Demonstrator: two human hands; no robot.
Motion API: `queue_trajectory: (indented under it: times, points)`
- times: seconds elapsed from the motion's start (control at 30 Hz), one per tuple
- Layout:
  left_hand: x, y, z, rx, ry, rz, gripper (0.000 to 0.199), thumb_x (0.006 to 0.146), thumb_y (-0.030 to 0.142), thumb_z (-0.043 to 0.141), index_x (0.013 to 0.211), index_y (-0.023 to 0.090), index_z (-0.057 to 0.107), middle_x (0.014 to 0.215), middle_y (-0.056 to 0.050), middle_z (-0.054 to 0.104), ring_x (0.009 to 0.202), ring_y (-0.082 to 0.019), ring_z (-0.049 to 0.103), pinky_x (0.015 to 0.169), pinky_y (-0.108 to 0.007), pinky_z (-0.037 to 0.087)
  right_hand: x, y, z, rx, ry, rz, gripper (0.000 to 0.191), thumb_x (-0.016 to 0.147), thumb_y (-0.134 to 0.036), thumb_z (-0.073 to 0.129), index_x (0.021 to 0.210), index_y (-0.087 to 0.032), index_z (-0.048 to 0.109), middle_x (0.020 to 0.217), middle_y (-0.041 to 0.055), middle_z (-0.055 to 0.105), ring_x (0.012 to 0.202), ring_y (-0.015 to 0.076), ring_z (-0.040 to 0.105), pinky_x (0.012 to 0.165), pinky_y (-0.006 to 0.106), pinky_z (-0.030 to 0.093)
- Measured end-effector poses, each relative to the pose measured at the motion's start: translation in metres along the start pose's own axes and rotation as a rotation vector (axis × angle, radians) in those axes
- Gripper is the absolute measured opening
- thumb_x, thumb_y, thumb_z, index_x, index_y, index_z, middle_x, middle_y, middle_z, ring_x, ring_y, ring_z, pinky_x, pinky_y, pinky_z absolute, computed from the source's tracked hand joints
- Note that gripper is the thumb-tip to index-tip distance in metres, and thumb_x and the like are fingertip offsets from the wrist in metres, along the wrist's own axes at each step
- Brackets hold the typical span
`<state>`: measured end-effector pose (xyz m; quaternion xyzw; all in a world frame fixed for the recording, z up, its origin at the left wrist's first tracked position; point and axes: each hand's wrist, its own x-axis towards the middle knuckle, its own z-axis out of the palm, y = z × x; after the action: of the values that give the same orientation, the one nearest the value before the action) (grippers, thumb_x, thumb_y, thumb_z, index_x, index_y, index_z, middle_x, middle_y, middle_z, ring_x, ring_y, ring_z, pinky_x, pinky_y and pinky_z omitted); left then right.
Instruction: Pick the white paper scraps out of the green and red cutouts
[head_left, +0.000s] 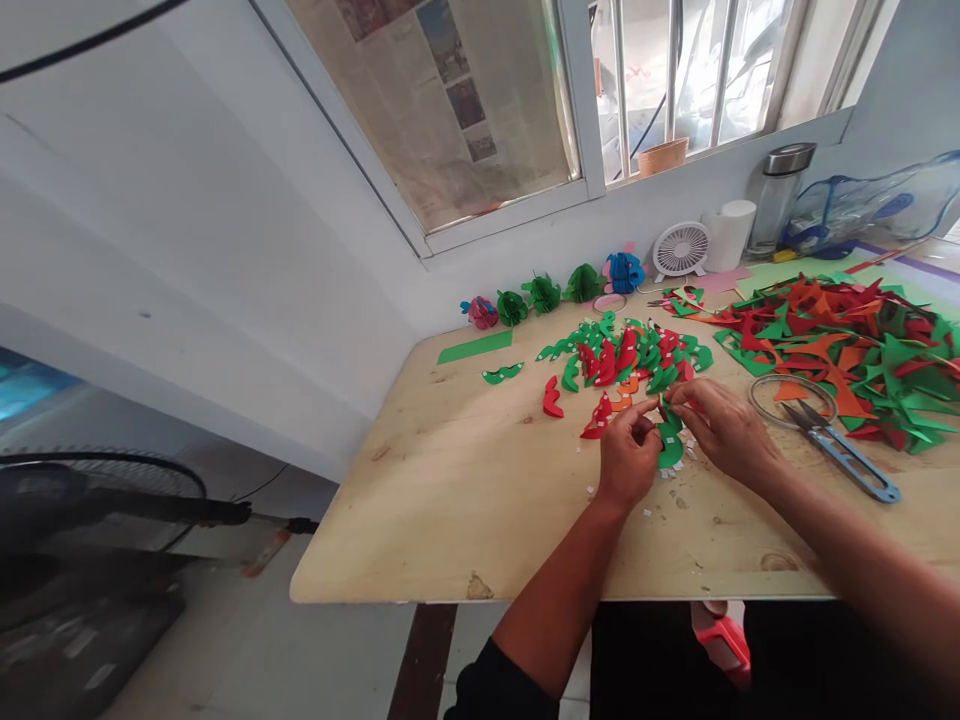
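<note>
Over the front right part of the wooden table, both hands meet at a green scalloped paper piece [671,447]. My left hand [630,452] is closed, its fingers pinching the piece's upper left edge. From the right, my right hand [716,425] pinches at the top of the same piece, fingertips close to the left ones. What lies between the fingertips is too small to tell. Just beyond them is a pile of green and red cut paper pieces [626,350] with small white squares on them. A red piece [597,416] lies left of my left hand.
Blue thread snips [847,455] and a metal ring [759,405] lie at the right, before a heap of paper scraps [847,340]. Along the wall stand paper ornaments [543,292], a small white fan [680,250] and a glass bottle [776,200].
</note>
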<state>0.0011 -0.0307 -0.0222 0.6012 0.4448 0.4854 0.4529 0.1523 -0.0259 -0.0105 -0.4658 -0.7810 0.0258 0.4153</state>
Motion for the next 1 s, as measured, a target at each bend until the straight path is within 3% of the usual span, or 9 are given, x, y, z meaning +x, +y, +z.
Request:
queue_trajectory:
  times: [0.63,1.0]
  points:
    - [0.001,-0.001,-0.002,-0.009,-0.004,-0.027,0.043,0.069,0.009,0.052,0.110,0.015,0.064,0.064,0.002,0.053,0.059,-0.009,0.050,0.061,-0.021,0.042,0.000,0.000,-0.003,0.118,-0.097,0.115,0.010,0.088,-0.030,0.045,0.083,-0.022,0.050,0.093,0.0078,0.067,0.086,0.0219,0.061,0.078,0.035,0.046]
    - [0.002,0.000,-0.002,-0.017,0.029,-0.058,0.042,0.069,0.009,0.053,0.109,0.015,0.064,0.065,0.002,0.054,0.061,-0.009,0.052,0.059,-0.020,0.043,0.004,-0.007,-0.009,0.225,-0.081,0.226,0.009,0.086,-0.029,0.048,0.080,-0.023,0.051,0.088,0.0051,0.067,0.076,0.0184,0.061,0.067,0.030,0.047]
